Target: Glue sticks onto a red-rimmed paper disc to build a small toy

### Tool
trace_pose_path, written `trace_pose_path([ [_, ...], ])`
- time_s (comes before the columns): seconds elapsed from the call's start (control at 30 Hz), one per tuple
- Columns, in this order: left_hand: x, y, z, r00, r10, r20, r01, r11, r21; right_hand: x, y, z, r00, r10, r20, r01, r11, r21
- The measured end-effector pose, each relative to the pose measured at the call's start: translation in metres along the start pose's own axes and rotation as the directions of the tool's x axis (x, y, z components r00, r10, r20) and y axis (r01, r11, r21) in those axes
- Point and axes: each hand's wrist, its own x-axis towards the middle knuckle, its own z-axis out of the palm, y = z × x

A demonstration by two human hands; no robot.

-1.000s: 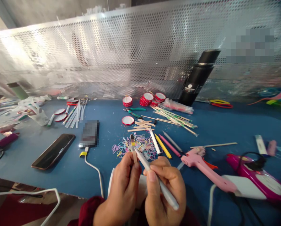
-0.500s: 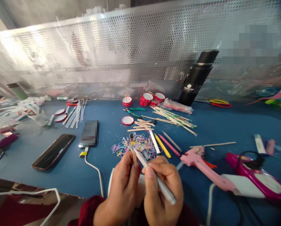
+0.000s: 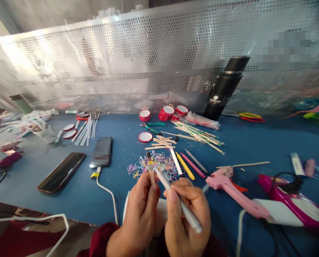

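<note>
My left hand [image 3: 141, 207] pinches a small wooden craft stick [image 3: 150, 165] upright; its top is dark, with a yellow band below. My right hand [image 3: 186, 214] is closed round a white marker pen [image 3: 179, 200], whose tip points up and left, close beside the stick. A small gap shows between tip and stick. Beyond my hands lies a heap of tangled pastel rubber bands [image 3: 161, 164]. Right of it lie a white marker [image 3: 176, 161], a yellow marker [image 3: 185, 166], a pink marker [image 3: 193, 165] and a grey marker [image 3: 196, 161].
At right lies a pink glue gun [image 3: 236, 192]. Behind are craft sticks [image 3: 161, 142], green-handled pliers [image 3: 152, 127], red-rimmed round pieces [image 3: 145, 137], wooden skewers [image 3: 199, 132] and a black bottle [image 3: 225, 89] by a perforated metal screen [image 3: 138, 57]. A phone [image 3: 61, 172] and a cabled device [image 3: 102, 151] lie left.
The marker in my right hand has shifted slightly right, its tip moving away from the stick. My left hand holds the stick in nearly the same place.
</note>
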Motion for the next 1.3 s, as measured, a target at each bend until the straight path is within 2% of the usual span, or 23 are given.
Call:
trace_pose_path([
  [0.23, 0.0, -0.0003, 0.002, 0.999, -0.031, -0.039, 0.03, 0.999, -0.015, -0.0017, 0.0047, -0.0015, 0.999, -0.017, 0.046, 0.016, 1.0, 0.013],
  [0.4, 0.0008, 0.0019, 0.0015, 1.0, -0.01, -0.006, 0.01, 1.0, -0.007, -0.0025, 0.0052, -0.0015, 1.0, -0.008, -0.013, 0.008, 1.0, 0.014],
  [0.57, 0.0006, 0.0022, 0.0013, 1.0, -0.016, -0.015, 0.015, 1.0, -0.018, -0.0035, 0.0054, -0.0021, 0.999, -0.004, 0.032, 0.003, 1.0, 0.012],
  [0.73, -0.0011, -0.0006, 0.001, 1.0, -0.018, 0.002, 0.018, 1.0, -0.002, -0.0031, 0.0056, -0.0011, 1.0, -0.005, -0.024, 0.006, 1.0, 0.021],
  [0.9, -0.0007, 0.0005, 0.0018, 0.999, -0.03, -0.031, 0.03, 1.0, -0.004, -0.0038, 0.0056, -0.0017, 0.999, 0.003, 0.035, -0.003, 1.0, 0.015],
  [1.07, -0.0001, 0.0005, 0.0014, 1.0, -0.016, -0.012, 0.016, 1.0, -0.007, -0.004, 0.0065, -0.0012, 1.0, 0.007, -0.021, -0.007, 0.999, 0.036],
  [1.23, -0.0016, -0.0034, 0.0018, 0.997, -0.035, -0.075, 0.036, 0.999, 0.009, -0.0043, 0.0078, -0.0023, 0.999, -0.016, 0.043, 0.014, 0.999, 0.03],
  [1.3, -0.0014, -0.0028, 0.0015, 0.998, -0.031, -0.059, 0.031, 0.999, 0.006, -0.005, 0.0077, -0.0026, 1.0, 0.003, 0.027, -0.004, 1.0, 0.017],
])
